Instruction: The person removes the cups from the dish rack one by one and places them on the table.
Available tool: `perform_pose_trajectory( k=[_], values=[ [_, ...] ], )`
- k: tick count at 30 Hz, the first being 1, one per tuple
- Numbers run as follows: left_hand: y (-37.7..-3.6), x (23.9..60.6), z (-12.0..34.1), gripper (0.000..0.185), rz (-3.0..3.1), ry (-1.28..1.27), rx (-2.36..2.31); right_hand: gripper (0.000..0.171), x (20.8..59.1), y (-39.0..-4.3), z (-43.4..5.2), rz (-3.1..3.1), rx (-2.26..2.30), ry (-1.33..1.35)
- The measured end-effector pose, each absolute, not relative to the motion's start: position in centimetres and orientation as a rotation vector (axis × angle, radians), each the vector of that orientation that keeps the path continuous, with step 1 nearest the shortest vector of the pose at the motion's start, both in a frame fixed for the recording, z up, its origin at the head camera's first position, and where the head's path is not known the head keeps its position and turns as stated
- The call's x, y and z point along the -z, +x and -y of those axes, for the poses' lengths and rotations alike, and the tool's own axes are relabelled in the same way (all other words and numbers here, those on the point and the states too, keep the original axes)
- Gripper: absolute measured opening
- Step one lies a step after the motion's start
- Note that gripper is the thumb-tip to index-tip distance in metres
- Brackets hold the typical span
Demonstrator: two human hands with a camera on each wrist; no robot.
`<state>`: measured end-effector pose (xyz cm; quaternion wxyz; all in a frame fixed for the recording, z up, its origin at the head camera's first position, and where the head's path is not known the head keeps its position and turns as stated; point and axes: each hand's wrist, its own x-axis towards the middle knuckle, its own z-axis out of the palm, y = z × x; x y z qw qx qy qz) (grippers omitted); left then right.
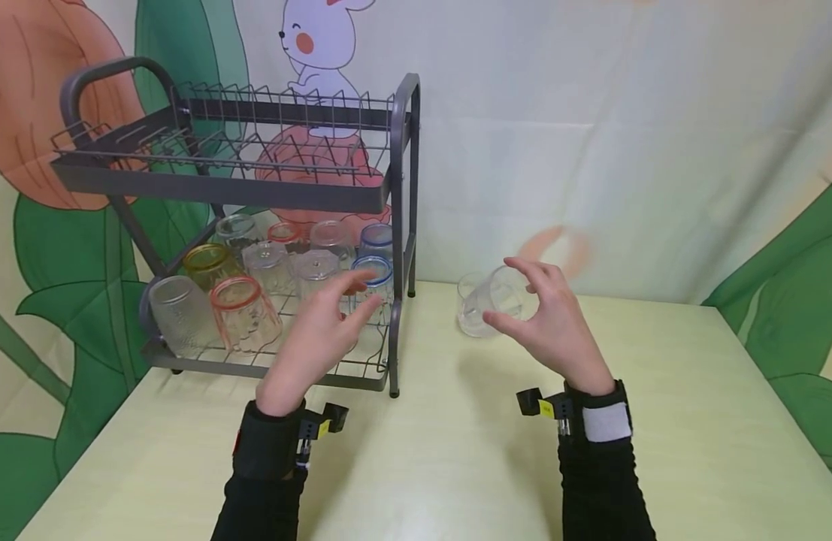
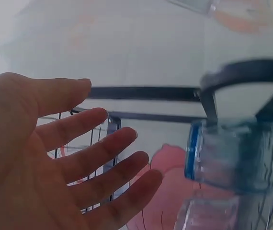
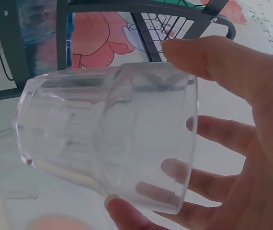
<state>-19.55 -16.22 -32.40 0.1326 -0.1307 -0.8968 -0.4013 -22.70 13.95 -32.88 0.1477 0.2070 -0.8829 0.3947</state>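
Note:
My right hand grips a clear faceted glass near its rim, thumb on one side and fingers round the other. In the head view this glass hangs tilted, overlapping another clear glass on the table. My left hand holds nothing; its fingers are spread and loosely bent, with the thumb apart. It hovers at the front right of the dish rack, overlapping a blue-rimmed glass in the head view. That blue glass is apart from the fingers in the left wrist view.
Several upside-down glasses stand on the rack's lower tier, among them a red-rimmed glass, an amber glass and a frosted glass. The upper wire tier overhangs them. A printed curtain hangs behind the pale table.

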Motion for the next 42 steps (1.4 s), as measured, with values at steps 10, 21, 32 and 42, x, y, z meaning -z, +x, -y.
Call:
perform_pose_trajectory(
  k=[10, 21, 32, 42],
  values=[
    [-19.8, 32.8, 19.7, 0.049, 2.650, -0.253, 0.878, 0.074, 33.7, -23.5, -14.3, 2.601, -1.106, 0.542],
    [-19.9, 33.2, 21.7, 0.056, 2.588, -0.087, 0.653, 0.075, 35.2, -25.0, -15.7, 2.683, -1.023, 0.417],
    [-20.1, 34.0, 23.1, 0.055, 2.560, 0.084, 0.576, 0.077, 36.9, -26.4, -16.5, 2.781, -1.012, 0.299],
    [-20.4, 34.6, 23.3, 0.050, 2.584, 0.245, 0.572, 0.077, 38.3, -27.4, -16.7, 2.842, -0.973, 0.225]
  ],
)
